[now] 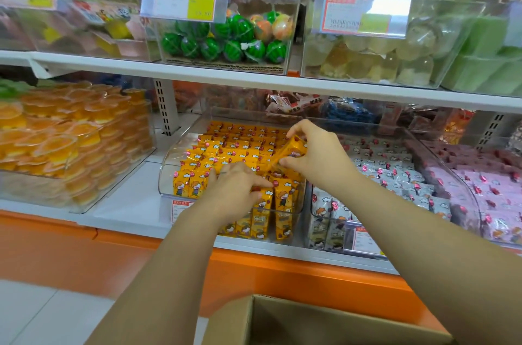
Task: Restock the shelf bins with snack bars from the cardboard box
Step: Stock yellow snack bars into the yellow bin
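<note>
A clear shelf bin on the lower shelf is packed with yellow snack bars standing in rows. My right hand holds one yellow snack bar tilted above the right side of the bin, thumb and fingers pinching it. My left hand rests on the front rows of bars, fingers stretched toward the right, touching the upright packets. The cardboard box stands open at the bottom of the view, below my arms; its inside is hidden.
To the right stand bins of grey-white bars and pink bars. A bin of orange jelly cups is at the left. The upper shelf carries bins of watermelon candies and clear jellies. An orange base panel runs below.
</note>
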`<move>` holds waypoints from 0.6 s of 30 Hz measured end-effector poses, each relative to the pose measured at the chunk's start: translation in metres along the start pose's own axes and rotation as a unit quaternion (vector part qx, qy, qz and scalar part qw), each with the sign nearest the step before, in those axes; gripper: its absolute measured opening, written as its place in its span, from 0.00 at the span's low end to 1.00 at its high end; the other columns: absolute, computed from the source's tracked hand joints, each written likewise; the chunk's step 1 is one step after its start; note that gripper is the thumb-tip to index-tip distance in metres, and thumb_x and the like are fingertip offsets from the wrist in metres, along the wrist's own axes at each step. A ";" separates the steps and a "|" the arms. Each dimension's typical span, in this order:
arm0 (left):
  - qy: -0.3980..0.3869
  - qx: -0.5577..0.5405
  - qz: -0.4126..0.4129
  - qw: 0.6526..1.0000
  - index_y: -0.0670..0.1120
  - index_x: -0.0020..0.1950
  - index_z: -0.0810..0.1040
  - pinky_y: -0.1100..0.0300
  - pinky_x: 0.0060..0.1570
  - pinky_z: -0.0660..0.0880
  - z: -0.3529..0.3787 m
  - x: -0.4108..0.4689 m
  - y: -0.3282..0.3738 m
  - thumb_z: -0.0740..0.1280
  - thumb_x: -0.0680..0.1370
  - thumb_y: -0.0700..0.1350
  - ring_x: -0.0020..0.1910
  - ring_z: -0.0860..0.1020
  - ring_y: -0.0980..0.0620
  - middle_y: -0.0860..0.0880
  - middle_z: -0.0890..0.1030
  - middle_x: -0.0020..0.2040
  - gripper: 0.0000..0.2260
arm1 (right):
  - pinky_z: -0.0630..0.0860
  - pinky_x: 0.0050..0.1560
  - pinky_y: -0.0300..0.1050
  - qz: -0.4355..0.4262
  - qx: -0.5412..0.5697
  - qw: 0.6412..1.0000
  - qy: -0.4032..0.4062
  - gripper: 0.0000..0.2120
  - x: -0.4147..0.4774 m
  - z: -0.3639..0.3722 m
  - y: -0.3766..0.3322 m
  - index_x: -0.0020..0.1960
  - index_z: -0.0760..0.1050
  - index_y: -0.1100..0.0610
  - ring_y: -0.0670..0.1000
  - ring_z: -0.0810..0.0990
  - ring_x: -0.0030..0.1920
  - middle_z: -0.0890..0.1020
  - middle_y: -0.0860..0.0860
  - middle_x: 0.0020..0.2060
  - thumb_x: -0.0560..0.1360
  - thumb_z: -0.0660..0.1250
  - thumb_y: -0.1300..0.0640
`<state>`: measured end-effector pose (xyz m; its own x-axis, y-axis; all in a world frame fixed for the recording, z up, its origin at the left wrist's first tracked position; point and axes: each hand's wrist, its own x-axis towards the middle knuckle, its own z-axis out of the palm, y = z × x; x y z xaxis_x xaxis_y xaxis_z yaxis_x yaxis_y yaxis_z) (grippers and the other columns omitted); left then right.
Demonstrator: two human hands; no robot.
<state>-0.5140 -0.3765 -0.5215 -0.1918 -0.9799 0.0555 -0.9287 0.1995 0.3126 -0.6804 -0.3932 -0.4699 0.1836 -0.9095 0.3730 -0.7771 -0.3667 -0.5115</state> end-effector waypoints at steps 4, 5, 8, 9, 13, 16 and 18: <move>-0.001 -0.017 0.001 1.000 0.65 0.65 0.72 0.40 0.72 0.52 -0.001 0.000 0.000 0.62 0.80 0.49 0.71 0.59 0.47 0.51 0.67 0.67 0.15 | 0.69 0.40 0.39 -0.001 0.029 1.000 -0.009 0.23 0.012 0.018 0.002 0.55 0.63 0.50 0.46 0.71 0.47 0.71 0.47 0.48 0.69 0.75 0.52; 0.003 -0.024 -0.001 1.000 0.65 0.64 0.73 0.41 0.72 0.53 0.000 0.000 0.000 0.63 0.80 0.49 0.70 0.60 0.48 0.52 0.67 0.66 0.15 | 0.69 0.38 0.38 -0.004 0.032 0.999 -0.014 0.24 0.014 0.021 0.002 0.55 0.62 0.50 0.47 0.73 0.46 0.71 0.47 0.48 0.69 0.75 0.52; 0.026 -0.033 0.003 0.999 0.64 0.63 0.74 0.44 0.71 0.55 0.001 -0.001 -0.002 0.65 0.79 0.49 0.67 0.63 0.49 0.53 0.66 0.62 0.15 | 0.71 0.39 0.41 -0.018 0.012 0.999 -0.040 0.21 0.019 0.024 0.002 0.57 0.67 0.52 0.49 0.76 0.44 0.76 0.50 0.49 0.71 0.74 0.51; 0.032 -0.034 0.005 0.999 0.64 0.63 0.74 0.44 0.71 0.55 0.001 -0.001 -0.002 0.65 0.78 0.49 0.67 0.63 0.50 0.53 0.65 0.61 0.15 | 0.71 0.42 0.41 -0.023 -0.002 0.999 -0.047 0.20 0.021 0.024 0.002 0.60 0.70 0.53 0.49 0.76 0.45 0.77 0.50 0.50 0.72 0.73 0.51; 0.045 -0.039 0.008 0.998 0.63 0.62 0.75 0.43 0.71 0.55 0.004 0.001 -0.003 0.66 0.78 0.50 0.66 0.63 0.50 0.54 0.64 0.58 0.14 | 0.73 0.53 0.44 -0.055 -0.057 0.993 -0.087 0.18 0.027 0.032 0.001 0.63 0.75 0.54 0.51 0.77 0.55 0.78 0.53 0.60 0.75 0.69 0.52; 0.067 -0.054 -0.006 0.996 0.60 0.60 0.74 0.45 0.71 0.56 0.005 0.002 -0.004 0.69 0.75 0.51 0.66 0.64 0.50 0.54 0.64 0.59 0.14 | 0.72 0.60 0.51 -0.099 -0.149 0.969 -0.168 0.17 0.029 0.040 0.001 0.66 0.73 0.54 0.56 0.73 0.62 0.73 0.56 0.63 0.78 0.64 0.53; 0.076 -0.053 -0.016 0.996 0.58 0.62 0.70 0.44 0.71 0.57 0.004 0.003 -0.005 0.70 0.74 0.52 0.67 0.64 0.49 0.53 0.65 0.63 0.19 | 0.69 0.65 0.54 -0.118 -0.168 0.964 -0.169 0.21 0.029 0.033 0.003 0.69 0.69 0.53 0.56 0.71 0.66 0.72 0.54 0.66 0.78 0.64 0.52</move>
<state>-0.5117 -0.3807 -0.5268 -0.1047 -0.9775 0.1832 -0.8938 0.1732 0.4137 -0.6571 -0.4275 -0.4863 0.5203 -0.8414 0.1460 -0.8305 -0.5384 -0.1427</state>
